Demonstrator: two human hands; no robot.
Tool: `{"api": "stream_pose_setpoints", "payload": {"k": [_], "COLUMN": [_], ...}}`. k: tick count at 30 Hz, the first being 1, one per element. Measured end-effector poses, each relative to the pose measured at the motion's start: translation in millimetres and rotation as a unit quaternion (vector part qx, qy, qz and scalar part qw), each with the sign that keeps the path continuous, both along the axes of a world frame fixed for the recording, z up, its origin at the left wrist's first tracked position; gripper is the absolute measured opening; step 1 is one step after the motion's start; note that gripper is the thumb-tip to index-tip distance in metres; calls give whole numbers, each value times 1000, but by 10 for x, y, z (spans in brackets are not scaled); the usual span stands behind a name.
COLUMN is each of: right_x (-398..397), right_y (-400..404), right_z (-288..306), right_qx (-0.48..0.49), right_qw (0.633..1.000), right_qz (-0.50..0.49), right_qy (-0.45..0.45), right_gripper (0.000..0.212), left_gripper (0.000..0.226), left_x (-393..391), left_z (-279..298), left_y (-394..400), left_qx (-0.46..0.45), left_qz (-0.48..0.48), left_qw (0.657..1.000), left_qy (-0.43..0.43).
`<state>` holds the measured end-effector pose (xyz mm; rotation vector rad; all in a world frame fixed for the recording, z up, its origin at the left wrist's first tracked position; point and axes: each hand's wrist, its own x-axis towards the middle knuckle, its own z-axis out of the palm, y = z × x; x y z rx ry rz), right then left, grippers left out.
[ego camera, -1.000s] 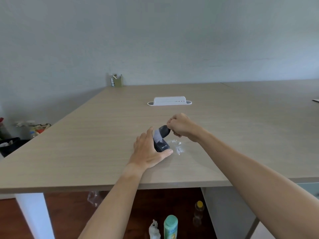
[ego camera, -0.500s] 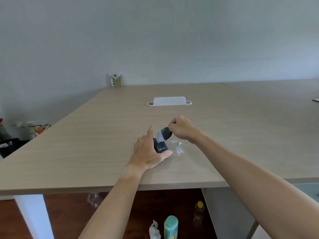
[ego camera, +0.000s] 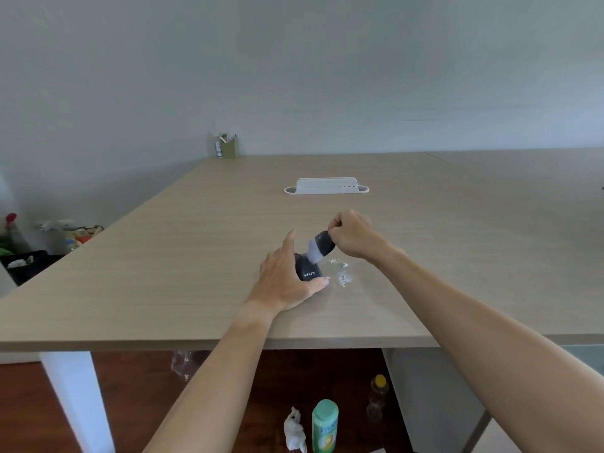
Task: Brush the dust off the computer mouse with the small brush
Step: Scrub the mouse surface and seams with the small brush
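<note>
Hands first, since that's most of what's going on. Left hand (ego camera: pixel 284 276) lies low on the table (ego camera: pixel 163 256), palm side against the left flank of the mouse (ego camera: pixel 307 271), fingers straight and stretched forward along it, thumb reaching across the near end so the tip sits just past the white lettering. So it's bracing the mouse rather than wrapping it, fingers relaxed and not curled. Forearm comes in from the bottom edge, angled up and slightly right.

Right hand (ego camera: pixel 351 235) is raised a bit above the table, knuckles up, fingers curled tight and pinching the top of the brush (ego camera: pixel 320 246). The wrist is bent, so the brush tilts down and to the left, dark body near the fingers and pale bristles at the bottom end touching the far top part of the mouse. That forearm enters from the lower right corner.

Mouse is dark, sitting on the table near the front edge, between the 2 hands. Just to its right there's a scatter of white dust (ego camera: pixel 341 273) on the wood, apart from the mouse.

Farther back sits a white strip (ego camera: pixel 327 186), and a pen holder (ego camera: pixel 227 147) in the far corner. Under the table: a green bottle (ego camera: pixel 324 426).
</note>
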<state>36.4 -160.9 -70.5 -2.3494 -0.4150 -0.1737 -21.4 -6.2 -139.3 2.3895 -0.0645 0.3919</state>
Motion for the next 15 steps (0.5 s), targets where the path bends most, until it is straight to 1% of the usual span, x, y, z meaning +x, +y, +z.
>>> {"api": "stream_pose_setpoints", "payload": {"k": [1, 2, 4, 5, 6, 7, 9, 10, 12, 13, 15], "right_x": [-14, -32, -65, -81, -85, -89, -87, -83, -77, -81, -96], "right_y": [15, 26, 36, 35, 34, 26, -2, -18, -39, -38, -32], "right_z": [52, 97, 125, 104, 67, 33, -18, -26, -3, 13, 24], "right_qx": [1, 16, 69, 82, 75, 55, 10, -2, -2, 10, 55], "right_qw": [1000, 1000, 996, 992, 990, 992, 998, 1000, 1000, 1000, 998], "right_qz": [-11, -6, 38, 59, 68, 65, 37, 16, -19, -25, -7], "right_qy": [-15, -11, 45, 78, 96, 94, 51, 24, -14, -14, 30], "right_gripper": [18, 16, 8, 4, 3, 4, 17, 23, 25, 25, 21], "left_gripper": [116, 115, 112, 112, 112, 113, 114, 115, 115, 116, 118], "left_x": [9, 16, 21, 13, 3, -7, -18, -20, -27, -31, -36], "left_z": [1, 4, 10, 10, 4, -2, -14, -15, -14, -11, -4], "left_y": [11, 18, 22, 17, 12, 8, 8, 7, -3, -9, -15], "left_qx": [2, 5, 9, 7, 2, -1, 0, 5, 23, 34, 51], "left_qz": [-2, -5, -11, -10, -7, -5, -2, 1, 13, 22, 40], "left_qw": [1000, 1000, 1000, 1000, 1000, 1000, 1000, 1000, 1000, 999, 998], "left_qy": [2, 0, -5, -3, 0, 0, -5, -7, -10, -10, -11]}}
